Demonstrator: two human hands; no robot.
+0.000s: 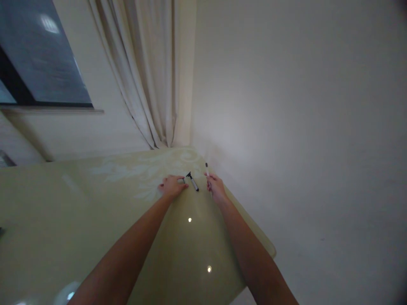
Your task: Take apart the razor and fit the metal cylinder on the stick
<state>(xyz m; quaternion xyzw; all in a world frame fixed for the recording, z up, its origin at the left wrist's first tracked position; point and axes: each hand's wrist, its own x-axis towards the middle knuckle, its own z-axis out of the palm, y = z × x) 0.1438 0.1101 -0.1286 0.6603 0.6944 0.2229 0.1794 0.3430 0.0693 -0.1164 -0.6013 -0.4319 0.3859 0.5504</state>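
A small razor (193, 183) with a black T-shaped head and a pale handle with a black end lies on the pale glossy table (111, 212), between my two hands. Just left of it, my left hand (172, 185) pinches a small, thin dark piece (183, 180) between thumb and fingers; its kind is too small to make out. On the other side, my right hand (216, 186) is closed round a slim white stick with a black end (207, 167), which points up and away from me. The lower part of that stick is hidden by the fingers.
The table's right edge runs close along a plain wall (286, 127). Behind the far corner hangs a cream curtain (152, 76), with a dark-framed window (51, 55) to the left. A dark object (1, 231) shows partly at the left border.
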